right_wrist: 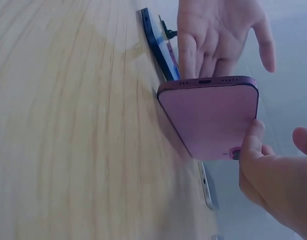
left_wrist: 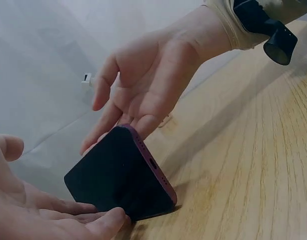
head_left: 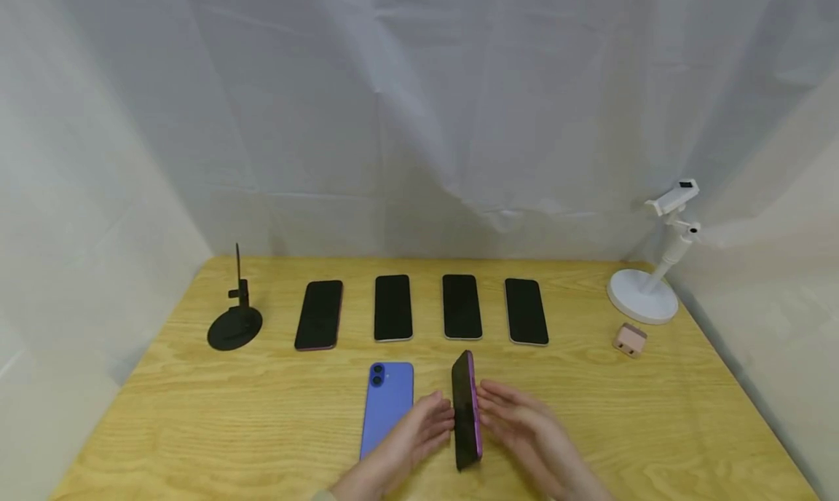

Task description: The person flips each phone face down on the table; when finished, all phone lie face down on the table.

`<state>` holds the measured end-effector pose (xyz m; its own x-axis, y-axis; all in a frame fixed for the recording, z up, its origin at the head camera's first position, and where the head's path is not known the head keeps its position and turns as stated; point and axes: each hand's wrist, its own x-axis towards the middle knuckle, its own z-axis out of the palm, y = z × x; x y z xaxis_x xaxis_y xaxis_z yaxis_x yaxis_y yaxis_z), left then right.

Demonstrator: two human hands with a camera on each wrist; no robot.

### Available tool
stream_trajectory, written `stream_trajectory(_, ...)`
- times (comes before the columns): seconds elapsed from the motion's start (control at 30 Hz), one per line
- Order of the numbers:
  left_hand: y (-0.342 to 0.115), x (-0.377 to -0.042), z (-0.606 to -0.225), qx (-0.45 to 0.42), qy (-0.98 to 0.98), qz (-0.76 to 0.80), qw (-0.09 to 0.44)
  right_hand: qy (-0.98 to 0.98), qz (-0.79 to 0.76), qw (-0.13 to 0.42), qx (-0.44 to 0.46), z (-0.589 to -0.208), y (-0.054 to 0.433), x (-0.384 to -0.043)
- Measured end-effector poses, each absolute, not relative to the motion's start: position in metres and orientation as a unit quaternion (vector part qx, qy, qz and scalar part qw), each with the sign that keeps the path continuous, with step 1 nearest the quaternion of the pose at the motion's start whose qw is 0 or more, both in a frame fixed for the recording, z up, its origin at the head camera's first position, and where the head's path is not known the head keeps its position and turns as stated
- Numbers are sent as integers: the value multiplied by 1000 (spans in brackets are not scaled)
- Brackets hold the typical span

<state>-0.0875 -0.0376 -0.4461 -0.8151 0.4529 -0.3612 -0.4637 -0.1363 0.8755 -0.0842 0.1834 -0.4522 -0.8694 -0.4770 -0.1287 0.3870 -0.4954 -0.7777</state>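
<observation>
A pink-purple smartphone [head_left: 467, 410] stands tilted on its long edge on the wooden table, between my two hands. Its dark screen [left_wrist: 118, 180] faces my left hand [head_left: 426, 430], whose extended fingers lie against the screen side near the lower edge. On the other side, my right hand [head_left: 524, 428] has its fingertips at the pink back [right_wrist: 208, 120], by the upper edge close to the camera lens. Neither hand curls round the phone. Left of it lies a blue smartphone [head_left: 387, 406], back up, its lower part hidden by my left hand.
Behind stands a row of several dark-screened phones, including one [head_left: 462, 306] lying face up. A black stand [head_left: 236, 326] is at the left. At the right are a white stand [head_left: 645, 297] and a pink charger plug [head_left: 631, 339]. White sheeting [head_left: 419, 122] encloses the table.
</observation>
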Motion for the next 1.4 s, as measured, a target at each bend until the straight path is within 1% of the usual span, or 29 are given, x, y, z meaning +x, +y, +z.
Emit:
stream_trajectory(0.13, -42, -85, -442, 19, 573, 768, 285, 444, -854, 260, -72, -450, 175, -86)
stream_trajectory(0.27, -47, -85, -434, 37, 581, 769, 266, 443, -853, 268, -70, -451, 167, -87)
stream_trajectory(0.47, -55, -87, -425, 44, 599, 752, 272, 443, -848, 285, -58, -455, 160, -90)
stream_trajectory(0.57, -59, -86, -425, 50, 599, 754, 265, 451, -843, 289, -61, -460, 159, -91)
stream_trajectory(0.63, -63, -86, -426, 47, 598, 756, 263, 464, -837, 286, -51, -463, 160, -91)
stream_trajectory(0.77, -71, -88, -428, 28, 600, 753, 269, 506, -816, 281, -2, -467, 164, -92)
stream_trajectory(0.87, -76, -88, -431, 17, 606, 750, 267, 523, -800, 292, 28, -468, 167, -92)
stream_trajectory(1.03, -82, -87, -437, 9, 612, 749, 255, 512, -800, 310, 26, -469, 171, -91)
stream_trajectory(1.4, -69, -87, -448, -2, 587, 771, 247, 507, -803, 313, 13, -469, 176, -90)
